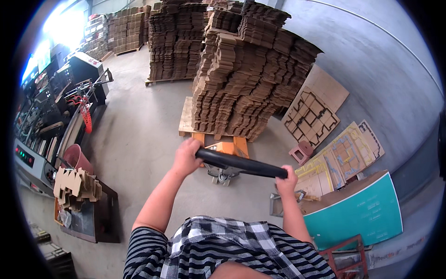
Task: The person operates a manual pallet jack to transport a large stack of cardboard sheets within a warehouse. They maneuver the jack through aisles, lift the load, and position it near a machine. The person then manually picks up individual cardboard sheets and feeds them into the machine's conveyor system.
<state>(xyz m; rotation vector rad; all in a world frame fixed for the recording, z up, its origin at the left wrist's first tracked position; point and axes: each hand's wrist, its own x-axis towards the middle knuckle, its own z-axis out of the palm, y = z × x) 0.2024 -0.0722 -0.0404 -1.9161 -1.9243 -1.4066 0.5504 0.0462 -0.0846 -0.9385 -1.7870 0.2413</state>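
- Grey concrete floor (pixel 153 118) spreads around the person, up to a pale wall (pixel 371 56) on the right.
- Near the floor's right edge stands a red metal frame (pixel 361 260), with a curved teal sheet (pixel 357 214) just beyond it.
- On the left, a dark table (pixel 83 225) carries cut cardboard pieces (pixel 74 186) at its far edge; a pink bin (pixel 76 157) stands just behind, beside a machine (pixel 25 158).
- Farther along the wall's foot lie patterned boards (pixel 344 153), a reddish block (pixel 304 151) near them.
- Left hand (pixel 188 157) and right hand (pixel 287 180) are both curled around a black handlebar (pixel 241 163), one at each end; the bar spans the gap between them.
- Just past the bar sits an orange pallet truck (pixel 228 148), its forks meeting a wooden pallet's (pixel 186 116) near edge; how far they reach underneath is hidden.
- Tall stacked cardboard (pixel 241 88) blocks the way ahead, leaving the pallet's left edge bare.
- Farther back rises a second stack (pixel 174 42).
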